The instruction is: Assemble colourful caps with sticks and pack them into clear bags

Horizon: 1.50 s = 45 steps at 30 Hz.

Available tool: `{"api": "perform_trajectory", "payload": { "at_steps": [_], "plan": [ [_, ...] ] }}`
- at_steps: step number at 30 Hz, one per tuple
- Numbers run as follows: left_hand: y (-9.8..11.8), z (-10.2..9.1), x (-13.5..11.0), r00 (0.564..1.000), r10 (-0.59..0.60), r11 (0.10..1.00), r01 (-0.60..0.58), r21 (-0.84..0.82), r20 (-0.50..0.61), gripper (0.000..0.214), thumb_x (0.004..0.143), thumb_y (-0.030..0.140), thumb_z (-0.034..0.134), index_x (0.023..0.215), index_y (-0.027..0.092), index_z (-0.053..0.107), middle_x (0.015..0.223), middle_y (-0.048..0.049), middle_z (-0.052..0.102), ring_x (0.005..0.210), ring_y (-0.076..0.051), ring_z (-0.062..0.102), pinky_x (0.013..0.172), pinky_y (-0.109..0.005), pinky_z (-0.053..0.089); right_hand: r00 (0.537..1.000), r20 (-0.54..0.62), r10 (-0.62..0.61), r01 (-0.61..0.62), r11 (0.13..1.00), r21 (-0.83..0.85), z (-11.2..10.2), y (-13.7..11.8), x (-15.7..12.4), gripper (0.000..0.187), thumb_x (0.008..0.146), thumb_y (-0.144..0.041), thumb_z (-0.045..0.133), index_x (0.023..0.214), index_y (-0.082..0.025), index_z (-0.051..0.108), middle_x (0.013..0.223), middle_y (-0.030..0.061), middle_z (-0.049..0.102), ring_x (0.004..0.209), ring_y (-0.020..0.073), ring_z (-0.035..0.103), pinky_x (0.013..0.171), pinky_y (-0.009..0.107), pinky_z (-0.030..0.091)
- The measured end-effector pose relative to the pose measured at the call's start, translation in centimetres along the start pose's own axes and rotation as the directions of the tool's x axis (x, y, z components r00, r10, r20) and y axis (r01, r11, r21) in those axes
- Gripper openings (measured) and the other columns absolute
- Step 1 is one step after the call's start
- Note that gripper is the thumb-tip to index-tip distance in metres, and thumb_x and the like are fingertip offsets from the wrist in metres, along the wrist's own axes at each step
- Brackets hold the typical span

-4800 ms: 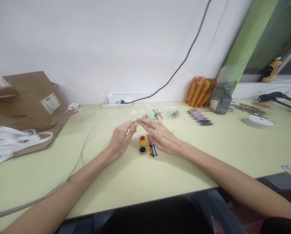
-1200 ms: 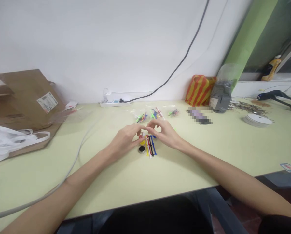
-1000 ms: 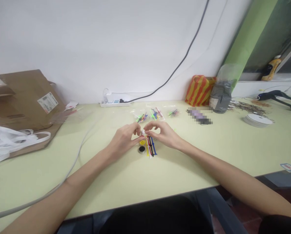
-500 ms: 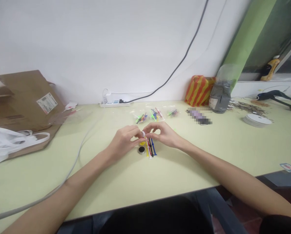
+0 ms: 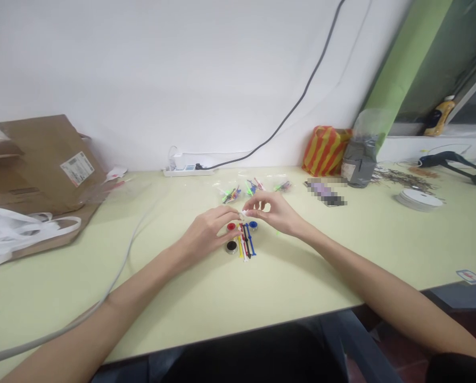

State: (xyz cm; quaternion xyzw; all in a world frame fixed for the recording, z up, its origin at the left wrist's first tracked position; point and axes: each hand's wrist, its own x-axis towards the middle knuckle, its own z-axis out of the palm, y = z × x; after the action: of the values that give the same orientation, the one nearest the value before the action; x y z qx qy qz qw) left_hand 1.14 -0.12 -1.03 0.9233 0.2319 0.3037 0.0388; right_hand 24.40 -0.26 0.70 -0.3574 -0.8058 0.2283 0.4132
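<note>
My left hand and my right hand meet fingertip to fingertip above the table, both pinching a small white piece. Just below lie a red round cap, a blue round cap and a black round cap. Between them rest several thin coloured sticks in yellow, red, black and blue. Small clear bags of coloured parts lie just beyond my hands.
A grey cable curves over the table's left side. Brown cardboard and white straps sit far left. A power strip is at the wall. A striped bag, grey pouch and white reel stand right.
Both hands have lifted slightly with the white piece pinched between them, uncovering the red and blue caps. The yellow cap no longer shows.
</note>
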Motion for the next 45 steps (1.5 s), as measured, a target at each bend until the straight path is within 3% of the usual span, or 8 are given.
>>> {"api": "perform_trajectory", "payload": {
  "at_steps": [4,8,12,23,29,34,39,45],
  "plan": [
    [-0.2,0.1,-0.1,1.0,-0.028,0.996,0.027,0.083,0.004,0.019,0.101,0.025,0.049,0.097,0.02,0.067,0.11,-0.0064,0.069,0.099,-0.019,0.065,0.087,-0.034,0.05,0.983,0.184,-0.013,0.036,0.992,-0.124,-1.9,-0.2,-0.2,0.013,0.091,-0.028,0.066,0.088,-0.017,0.073,0.083,0.0034,0.07,0.076,0.0149,0.057,0.07,0.027,0.041],
    [-0.5,-0.1,-0.2,0.998,-0.067,0.991,0.067,0.113,-0.009,0.024,0.102,0.024,0.045,0.09,0.018,0.066,0.102,-0.0063,0.068,0.09,-0.018,0.063,0.082,-0.034,0.049,0.855,0.503,0.129,-0.039,0.982,-0.186,-2.9,0.0,-0.5,0.015,0.089,-0.029,0.067,0.091,-0.016,0.074,0.076,0.0015,0.066,0.066,0.0131,0.053,0.06,0.025,0.039],
    [-0.3,-0.2,-0.1,0.997,-0.079,0.99,0.078,0.114,0.006,0.026,0.101,0.024,0.044,0.089,0.018,0.065,0.098,-0.0063,0.066,0.087,-0.018,0.062,0.079,-0.033,0.048,0.814,0.543,0.206,-0.052,0.957,-0.284,-2.7,0.3,-0.6,0.014,0.086,-0.027,0.068,0.088,-0.015,0.074,0.071,0.0,0.063,0.06,0.0114,0.05,0.057,0.024,0.035],
    [-0.3,-0.2,0.0,0.996,-0.088,0.989,0.085,0.123,0.02,0.025,0.101,0.024,0.044,0.088,0.018,0.065,0.094,-0.0061,0.066,0.085,-0.018,0.061,0.078,-0.033,0.047,0.886,0.384,0.259,-0.076,0.899,-0.432,-3.6,0.3,-0.2,0.008,0.087,-0.025,0.069,0.085,-0.017,0.068,0.076,0.0001,0.064,0.065,0.0121,0.053,0.059,0.025,0.034],
    [-0.3,-0.2,0.1,0.996,-0.08,0.992,0.076,0.103,0.038,0.026,0.102,0.024,0.043,0.088,0.019,0.065,0.094,-0.006,0.065,0.086,-0.018,0.061,0.079,-0.033,0.047,0.84,0.398,0.369,-0.116,0.839,-0.532,-6.6,2.6,-0.9,0.031,0.077,-0.009,0.072,0.106,-0.021,0.069,0.112,0.0076,0.068,0.102,0.023,0.061,0.077,0.027,0.044],
    [-0.2,-0.3,0.2,0.997,-0.071,0.993,0.066,0.099,0.039,0.027,0.102,0.025,0.043,0.087,0.019,0.065,0.093,-0.0057,0.065,0.084,-0.018,0.061,0.078,-0.033,0.047,0.897,0.118,0.426,-0.221,0.665,-0.714,-8.2,5.3,-0.4,0.037,0.085,-0.003,0.056,0.115,-0.021,0.069,0.117,0.012,0.07,0.105,0.0256,0.063,0.084,0.031,0.044],
    [-0.2,-0.2,0.2,0.998,-0.053,0.994,0.05,0.095,0.034,0.027,0.101,0.024,0.043,0.087,0.019,0.065,0.092,-0.0058,0.066,0.083,-0.018,0.061,0.078,-0.033,0.047,0.749,-0.291,0.595,-0.534,0.284,-0.796,-12.4,7.5,-1.2,0.043,0.089,-0.008,0.05,0.13,-0.014,0.061,0.119,0.0209,0.069,0.112,0.03,0.063,0.086,0.034,0.043],
    [-0.3,0.0,0.1,0.998,-0.045,0.994,0.04,0.101,0.043,0.026,0.101,0.024,0.043,0.087,0.019,0.064,0.091,-0.0052,0.066,0.082,-0.017,0.061,0.079,-0.032,0.046,0.599,-0.282,0.75,-0.62,0.21,-0.756,-17.7,7.8,-3.5,0.021,0.086,-0.015,0.055,0.101,-0.015,0.07,0.102,0.0149,0.071,0.092,0.0253,0.066,0.073,0.03,0.045]
  ]
}}
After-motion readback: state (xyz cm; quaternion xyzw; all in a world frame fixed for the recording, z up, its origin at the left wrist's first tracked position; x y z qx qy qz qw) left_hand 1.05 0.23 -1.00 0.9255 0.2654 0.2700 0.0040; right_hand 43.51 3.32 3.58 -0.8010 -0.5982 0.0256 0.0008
